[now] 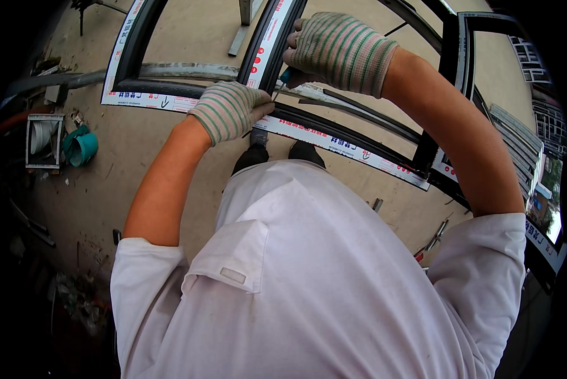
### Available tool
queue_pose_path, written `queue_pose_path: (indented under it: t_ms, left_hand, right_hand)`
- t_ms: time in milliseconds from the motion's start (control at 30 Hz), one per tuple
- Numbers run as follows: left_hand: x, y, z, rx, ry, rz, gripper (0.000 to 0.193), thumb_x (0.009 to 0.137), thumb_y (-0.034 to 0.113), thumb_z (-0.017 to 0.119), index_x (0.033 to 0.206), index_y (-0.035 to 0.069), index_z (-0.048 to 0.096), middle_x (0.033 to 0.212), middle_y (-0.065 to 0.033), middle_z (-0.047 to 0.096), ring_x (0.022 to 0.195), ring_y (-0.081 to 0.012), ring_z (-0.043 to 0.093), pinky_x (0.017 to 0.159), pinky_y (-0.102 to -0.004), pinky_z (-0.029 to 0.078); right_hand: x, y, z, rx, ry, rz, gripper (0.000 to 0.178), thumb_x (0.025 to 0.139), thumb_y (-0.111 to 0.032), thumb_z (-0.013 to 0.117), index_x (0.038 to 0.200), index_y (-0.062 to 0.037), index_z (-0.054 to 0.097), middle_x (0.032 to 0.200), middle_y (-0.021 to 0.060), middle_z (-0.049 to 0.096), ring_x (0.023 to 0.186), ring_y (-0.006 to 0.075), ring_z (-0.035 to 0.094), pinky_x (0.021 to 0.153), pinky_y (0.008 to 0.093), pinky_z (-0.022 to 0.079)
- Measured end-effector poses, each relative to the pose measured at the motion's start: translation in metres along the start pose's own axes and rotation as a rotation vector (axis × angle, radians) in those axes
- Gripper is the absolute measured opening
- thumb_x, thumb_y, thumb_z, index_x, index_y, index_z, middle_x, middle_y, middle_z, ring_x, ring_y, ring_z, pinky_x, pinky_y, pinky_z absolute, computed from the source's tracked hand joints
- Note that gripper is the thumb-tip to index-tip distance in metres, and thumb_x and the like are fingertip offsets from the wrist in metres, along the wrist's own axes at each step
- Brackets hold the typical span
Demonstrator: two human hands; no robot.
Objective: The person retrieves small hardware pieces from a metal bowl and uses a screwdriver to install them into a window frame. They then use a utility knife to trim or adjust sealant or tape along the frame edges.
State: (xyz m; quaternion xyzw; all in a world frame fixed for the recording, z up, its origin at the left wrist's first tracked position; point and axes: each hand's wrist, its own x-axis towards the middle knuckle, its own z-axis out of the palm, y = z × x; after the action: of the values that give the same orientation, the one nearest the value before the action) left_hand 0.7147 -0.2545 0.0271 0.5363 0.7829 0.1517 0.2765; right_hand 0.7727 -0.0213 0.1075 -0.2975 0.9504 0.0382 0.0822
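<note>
At black frame (271,38) | left hand (231,110): half-closed, touching, grip unclear | right hand (339,54): curled round blue-handled tool (287,76)

Two gloved hands (343,54), two forearms (166,180), two sleeves (147,268), one shirt (321,278), one pocket (229,256), two trouser legs (248,158), one frame (334,143) at the hands, one divider bar (266,49) within it, one teal bucket (83,150), one crate (28,142)

1. The black frame (265,47) ran out past the far edge.
2. The fingers (291,55) of the right hand (343,54) hid most of a blue item (286,76), its kind unclear.
3. Litter (80,302) at near left was too dim to tell.
</note>
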Motion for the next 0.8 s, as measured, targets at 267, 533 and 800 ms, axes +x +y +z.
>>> queue_pose_path:
  t_ms: [267,533,800]
  left_hand:
    - [-0.003,0.000,0.001,0.058,-0.001,0.017,0.031,0.098,0.038,0.062,0.106,0.010,0.074,0.080,-0.0167,0.071,0.074,-0.0381,0.068,0.072,-0.0460,0.054]
    - [-0.011,-0.001,0.003,-0.011,0.031,0.011,0.031,0.096,0.034,0.066,0.112,0.008,0.073,0.081,-0.0196,0.071,0.072,-0.0391,0.067,0.069,-0.0459,0.054]
    - [-0.018,-0.004,0.008,-0.305,0.153,-0.107,0.032,0.097,0.026,0.070,0.121,0.004,0.072,0.092,-0.0148,0.076,0.078,-0.0252,0.071,0.075,-0.0355,0.056]
  right_hand:
    - [-0.004,-0.030,-0.011,0.007,-0.006,-0.018,0.017,0.092,-0.025,0.071,0.100,-0.0102,0.069,0.100,0.0046,0.065,0.103,0.0224,0.064,0.090,0.0370,0.055]
    - [-0.003,-0.048,-0.026,-0.026,0.055,-0.044,0.017,0.092,-0.018,0.066,0.097,-0.0091,0.079,0.093,0.0116,0.073,0.096,0.0288,0.073,0.083,0.0418,0.058]
    - [-0.002,-0.047,-0.018,0.061,0.107,0.053,0.017,0.091,-0.020,0.067,0.096,-0.0078,0.078,0.093,0.0131,0.073,0.093,0.0305,0.072,0.083,0.0418,0.058]
